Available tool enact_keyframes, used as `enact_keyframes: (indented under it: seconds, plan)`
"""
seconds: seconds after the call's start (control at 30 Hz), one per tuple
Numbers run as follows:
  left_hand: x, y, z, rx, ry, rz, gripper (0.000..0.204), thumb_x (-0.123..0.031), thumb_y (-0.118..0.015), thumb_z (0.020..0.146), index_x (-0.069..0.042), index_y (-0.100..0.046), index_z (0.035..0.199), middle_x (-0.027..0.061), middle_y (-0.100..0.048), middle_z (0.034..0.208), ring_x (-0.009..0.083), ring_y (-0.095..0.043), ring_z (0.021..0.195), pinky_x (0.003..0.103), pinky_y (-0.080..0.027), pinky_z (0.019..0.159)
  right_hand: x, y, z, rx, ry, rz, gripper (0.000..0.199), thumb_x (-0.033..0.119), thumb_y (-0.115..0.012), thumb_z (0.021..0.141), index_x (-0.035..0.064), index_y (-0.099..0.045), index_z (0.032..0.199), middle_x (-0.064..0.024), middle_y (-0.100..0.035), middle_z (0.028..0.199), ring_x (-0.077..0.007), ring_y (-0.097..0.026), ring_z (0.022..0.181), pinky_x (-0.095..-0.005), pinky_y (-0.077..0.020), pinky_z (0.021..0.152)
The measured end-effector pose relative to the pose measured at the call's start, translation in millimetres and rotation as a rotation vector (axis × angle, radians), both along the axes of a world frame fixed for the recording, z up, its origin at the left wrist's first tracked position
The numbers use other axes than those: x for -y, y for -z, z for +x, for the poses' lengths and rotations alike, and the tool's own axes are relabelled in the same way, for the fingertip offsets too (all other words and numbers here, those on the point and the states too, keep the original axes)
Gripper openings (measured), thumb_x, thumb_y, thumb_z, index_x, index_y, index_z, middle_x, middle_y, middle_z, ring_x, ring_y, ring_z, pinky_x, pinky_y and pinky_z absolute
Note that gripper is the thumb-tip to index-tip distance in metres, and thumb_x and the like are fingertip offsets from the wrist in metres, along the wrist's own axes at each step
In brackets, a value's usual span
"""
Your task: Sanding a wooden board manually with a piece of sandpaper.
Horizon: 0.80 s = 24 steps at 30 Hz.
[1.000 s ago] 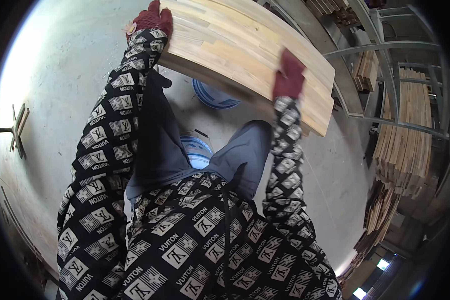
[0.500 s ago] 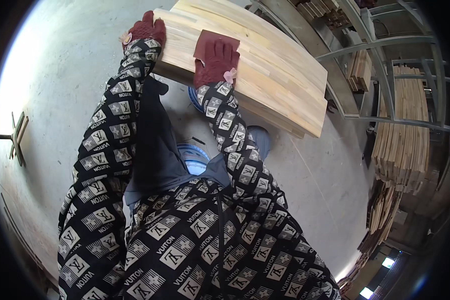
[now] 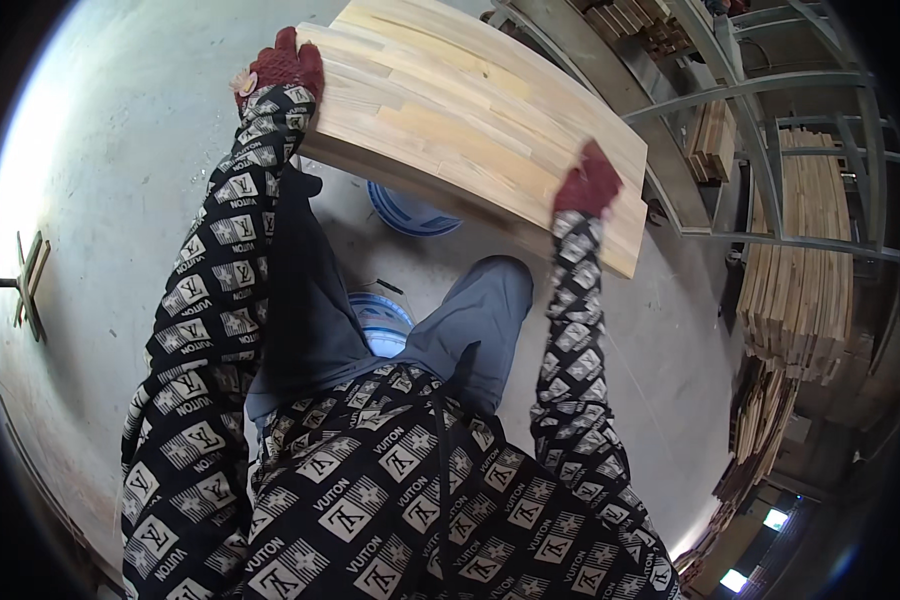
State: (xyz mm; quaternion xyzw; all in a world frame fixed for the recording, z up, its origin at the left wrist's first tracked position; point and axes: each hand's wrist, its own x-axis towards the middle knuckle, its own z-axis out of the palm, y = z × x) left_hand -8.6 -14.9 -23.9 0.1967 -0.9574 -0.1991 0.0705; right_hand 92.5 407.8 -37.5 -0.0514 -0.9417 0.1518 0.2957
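Spanning the far centre: one laminated board [image 3: 460, 100], pale wood

Left hand [image 3: 278, 70], red-gloved, touching the board's left end, whether gripping or flat unclear; right hand [image 3: 587, 188], red-gloved, blurred, shifted from the board's left half to its right end, so work now reaches that end; what it holds cannot be made out; far bucket [image 3: 410, 212], blue and white, partly hidden by the board, contents not visible; near bucket [image 3: 381, 322], between the legs [image 3: 482, 325], contents likewise unseen; metal rack [image 3: 810, 80], right, bearing stacked wooden strips [image 3: 711, 148].

Pale capital lettering [image 3: 400, 461] in square patches, repeated across black patterned top [image 3: 395, 500].
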Motion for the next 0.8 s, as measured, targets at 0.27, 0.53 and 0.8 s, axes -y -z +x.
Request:
enact_keyframes:
  seconds: [0.27, 0.53, 0.8]
  plan:
    - [1, -6, -1, 0.020, -0.007, 0.088, 0.067, -0.054, -0.043, 0.096, -0.019, -0.043, 0.153, 0.0235, -0.058, 0.139, 0.0416, -0.058, 0.126, 0.052, -0.044, 0.108, 181, 13, -51, 0.031, -0.426, 0.220, 0.050, 0.030, -0.068, 0.082, 0.0016, -0.058, 0.121, -0.0205, -0.056, 0.123, -0.0386, -0.049, 0.120, -0.0538, -0.0342, 0.110]
    - [-3, -5, 2, 0.003, 0.005, 0.069, 0.064, -0.052, -0.041, 0.098, -0.018, -0.043, 0.151, 0.0219, -0.061, 0.134, 0.0398, -0.061, 0.123, 0.054, -0.045, 0.105, -31, 5, -7, 0.035, -0.081, 0.170, 0.053, 0.014, -0.068, 0.086, 0.0042, -0.059, 0.138, -0.0223, -0.061, 0.136, -0.0381, -0.054, 0.130, -0.0485, -0.0371, 0.114]
    - [-5, -11, 5, -0.017, -0.015, 0.047, 0.058, -0.049, -0.042, 0.098, -0.017, -0.047, 0.147, 0.0225, -0.065, 0.124, 0.0396, -0.066, 0.114, 0.055, -0.048, 0.100, 9, 4, -4, -0.060, -0.079, 0.075, 0.042, 0.011, -0.069, 0.083, 0.0030, -0.064, 0.124, -0.0186, -0.066, 0.121, -0.0355, -0.059, 0.119, -0.0474, -0.0450, 0.103]
